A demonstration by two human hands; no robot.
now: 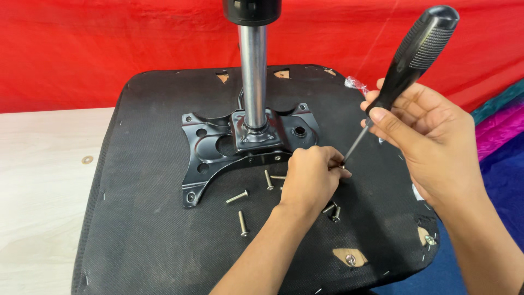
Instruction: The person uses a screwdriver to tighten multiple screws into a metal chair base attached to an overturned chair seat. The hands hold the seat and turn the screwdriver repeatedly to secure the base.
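Observation:
An upturned black chair seat (153, 218) lies in front of me with a black metal mounting plate (213, 147) and a chrome gas column (254, 71) rising from it. My right hand (431, 142) grips a black-handled screwdriver (417, 49) whose tip points down at the plate's right corner. There my left hand (311, 177) has its fingers pinched at the tip, apparently on a bolt that is hidden. Several loose silver bolts (237, 197) lie on the seat near the left hand.
The seat rests on a pale wooden surface (43, 175). A red cloth (109, 43) hangs behind it. Pink and blue fabric (502, 136) lies at the right. A small washer (87, 160) sits on the wood at the left.

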